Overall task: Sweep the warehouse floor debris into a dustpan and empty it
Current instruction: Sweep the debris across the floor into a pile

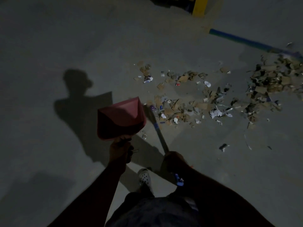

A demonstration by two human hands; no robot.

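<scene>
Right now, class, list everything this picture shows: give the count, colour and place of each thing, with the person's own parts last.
dustpan: one, red, floor centre, left of debris
broom: one, blue-grey handle, right of dustpan
debris: many scraps, brown and white, centre to right
second broom: one, blue handle, upper right
yellow post: one, top edge
shoe: one, white, bottom centre
left hand: grips dustpan's handle
right hand: grips broom
</scene>
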